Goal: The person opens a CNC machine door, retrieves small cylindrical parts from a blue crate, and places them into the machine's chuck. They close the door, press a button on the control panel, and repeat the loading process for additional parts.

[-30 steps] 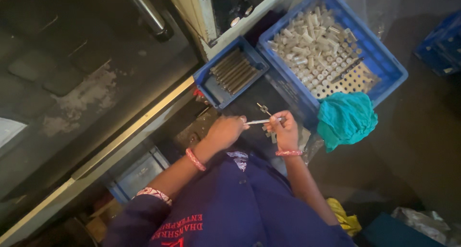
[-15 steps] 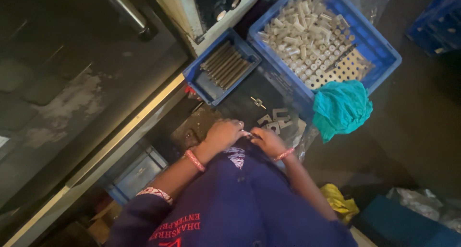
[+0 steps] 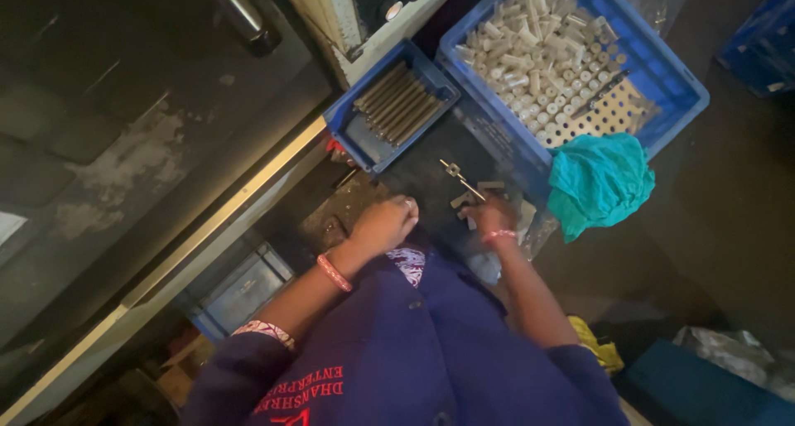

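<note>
The person's left hand [image 3: 385, 225] was curled into a loose fist low on the dark tabletop [image 3: 431, 165], and whether it held anything could not be told. The right hand [image 3: 490, 216] lay just beside it, fingers bent down onto a few small pale metal pieces [image 3: 464, 201] scattered on the dark surface; whether those fingers pinched one of them could not be told either. The two hands sat near each other but apart. A thin silvery metal tool with a cross-shaped end [image 3: 460, 178] lay on the tabletop just above the right hand, its near end close to the fingertips.

Beyond the hands stood a small blue plastic tray [image 3: 358, 136] holding a row of long brown metal rods [image 3: 397, 105] laid side by side. To its right was a large blue plastic crate [image 3: 679, 82] with a perforated floor, mostly filled with short whitish cylindrical parts [image 3: 538, 57]. A crumpled teal cloth [image 3: 598, 182] hung over the crate's near corner, just right of the right hand. Pink bangles circled both wrists, and the person wore a dark blue garment [image 3: 414, 351].
</note>
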Tool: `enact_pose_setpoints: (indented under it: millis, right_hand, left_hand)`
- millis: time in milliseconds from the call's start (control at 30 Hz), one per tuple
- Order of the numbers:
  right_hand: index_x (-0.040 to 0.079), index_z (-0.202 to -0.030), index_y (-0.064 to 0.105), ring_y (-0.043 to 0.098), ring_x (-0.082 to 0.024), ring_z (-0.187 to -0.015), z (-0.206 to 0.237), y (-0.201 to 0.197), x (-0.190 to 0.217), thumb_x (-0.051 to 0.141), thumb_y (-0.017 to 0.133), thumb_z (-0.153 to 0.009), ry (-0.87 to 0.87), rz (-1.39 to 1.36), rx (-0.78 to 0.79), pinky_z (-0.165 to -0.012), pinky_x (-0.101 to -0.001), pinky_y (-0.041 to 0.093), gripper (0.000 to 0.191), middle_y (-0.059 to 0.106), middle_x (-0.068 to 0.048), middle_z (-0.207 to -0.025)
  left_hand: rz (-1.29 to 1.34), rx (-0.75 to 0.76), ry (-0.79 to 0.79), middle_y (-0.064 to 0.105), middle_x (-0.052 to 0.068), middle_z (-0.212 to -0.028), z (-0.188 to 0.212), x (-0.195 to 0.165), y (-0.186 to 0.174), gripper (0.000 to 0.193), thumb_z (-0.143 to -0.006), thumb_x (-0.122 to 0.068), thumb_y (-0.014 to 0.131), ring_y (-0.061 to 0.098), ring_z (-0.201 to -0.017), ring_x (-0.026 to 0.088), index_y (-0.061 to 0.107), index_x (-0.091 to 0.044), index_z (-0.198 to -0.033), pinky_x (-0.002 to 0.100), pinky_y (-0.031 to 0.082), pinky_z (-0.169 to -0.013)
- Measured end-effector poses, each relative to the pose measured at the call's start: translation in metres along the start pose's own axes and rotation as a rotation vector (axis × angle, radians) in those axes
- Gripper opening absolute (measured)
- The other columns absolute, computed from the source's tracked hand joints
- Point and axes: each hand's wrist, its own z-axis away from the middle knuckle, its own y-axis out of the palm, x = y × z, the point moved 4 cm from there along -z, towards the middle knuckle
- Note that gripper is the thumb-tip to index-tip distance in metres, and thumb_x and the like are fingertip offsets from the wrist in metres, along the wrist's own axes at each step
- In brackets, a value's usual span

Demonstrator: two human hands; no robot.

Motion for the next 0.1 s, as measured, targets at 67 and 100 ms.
enact_pose_setpoints:
  millis: [67,100]
  right_hand:
    - [0.011,-0.109,0.072,0.072,-0.033,-0.098,-0.003,0.008,0.013,0.031,0.088,-0.074,-0.009,0.109,0.032,-0.084,-0.0449,0.054,0.043,0.076,-0.013,-0.103]
    - [0.011,-0.109,0.072,0.073,-0.032,-0.1,-0.005,0.014,0.02,0.029,0.087,-0.076,-0.014,0.164,0.047,-0.086,-0.0441,0.055,0.041,0.078,-0.011,-0.105]
  left_hand:
    - [-0.005,0.016,-0.021,0.069,0.009,-0.097,0.003,-0.001,-0.001,0.011,-0.09,-0.021,0.067,0.07,-0.086,0.034,0.065,-0.012,-0.094,0.048,0.055,-0.075]
    - [-0.008,0.024,-0.032,0.069,0.008,-0.097,0.004,-0.002,-0.001,0.011,-0.09,-0.022,0.068,0.07,-0.086,0.034,0.064,-0.012,-0.094,0.048,0.056,-0.075]
